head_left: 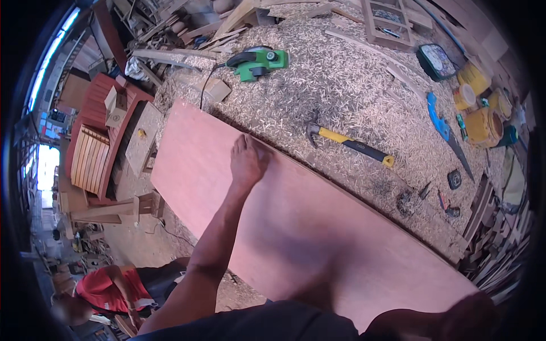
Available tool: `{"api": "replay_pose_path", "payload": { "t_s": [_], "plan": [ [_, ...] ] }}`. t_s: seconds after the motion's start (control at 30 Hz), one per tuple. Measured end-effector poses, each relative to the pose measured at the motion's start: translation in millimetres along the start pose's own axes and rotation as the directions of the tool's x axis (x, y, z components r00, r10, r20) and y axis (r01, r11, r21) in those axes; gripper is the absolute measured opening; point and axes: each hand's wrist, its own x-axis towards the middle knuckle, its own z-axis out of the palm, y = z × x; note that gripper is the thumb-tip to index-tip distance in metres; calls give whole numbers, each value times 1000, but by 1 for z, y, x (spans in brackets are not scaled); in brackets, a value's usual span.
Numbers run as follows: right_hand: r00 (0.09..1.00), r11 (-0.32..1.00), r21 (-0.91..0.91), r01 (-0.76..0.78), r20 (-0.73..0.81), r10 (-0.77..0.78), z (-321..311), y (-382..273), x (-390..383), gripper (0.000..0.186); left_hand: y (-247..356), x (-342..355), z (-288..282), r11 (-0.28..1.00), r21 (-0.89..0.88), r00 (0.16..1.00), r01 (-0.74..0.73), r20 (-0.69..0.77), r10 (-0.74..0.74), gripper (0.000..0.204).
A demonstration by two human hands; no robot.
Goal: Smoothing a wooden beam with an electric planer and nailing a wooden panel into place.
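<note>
A long, pinkish plywood board [307,199] lies slantwise before me, from the middle left to the lower right. My left hand [248,162] is on its far edge, with bent fingers closed at the rim. The fingertips are partly hidden. At the lower right, my right hand [475,312] is a dark shape by the board's near right end, and its fingers cannot be made out. Beyond the board, a claw hammer [347,142] with a yellow and black handle lies on wood shavings. Farther back sits a green electric planer [259,62] with its cord trailing toward the board.
A blue-handled handsaw [441,122], a tape measure [454,179] and yellow tubs [483,128] are at the right. Wood shavings [341,74] cover the bench. A wooden tray [389,25] stands far back. At the left are a red slatted bench [94,150] and another person [122,290].
</note>
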Motion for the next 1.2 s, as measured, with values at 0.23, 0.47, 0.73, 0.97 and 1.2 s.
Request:
{"api": "replay_pose_path", "payload": {
  "t_s": [0.23, 0.47, 0.73, 0.97, 1.2],
  "plan": [
    [783, 814, -13, -580, -286, 553, 36, 237, -12, 72, 32, -12, 2, 982, 7, 929, 187, 324, -179, 127],
    [832, 836, -21, -548, -118, 543, 152, 393, -2, 33, 28, -3, -2, 989, 22, 938, 145, 316, -145, 129],
    [913, 781, -476, -404, -155, 378, 151, 457, 25, 13, 35, -2, -27, 983, 7, 929, 185, 323, -178, 119],
    [809, 501, -821, -274, 85, 581, 150, 485, 36, 15, 29, -14, -12, 985, 72, 964, 160, 204, -171, 127],
    [762, 227, -960, -160, 26, 647, 186, 501, 38, 21, -37, -1, -13, 954, -300, 999, -29, 4, 32, 60]
  ]
}}
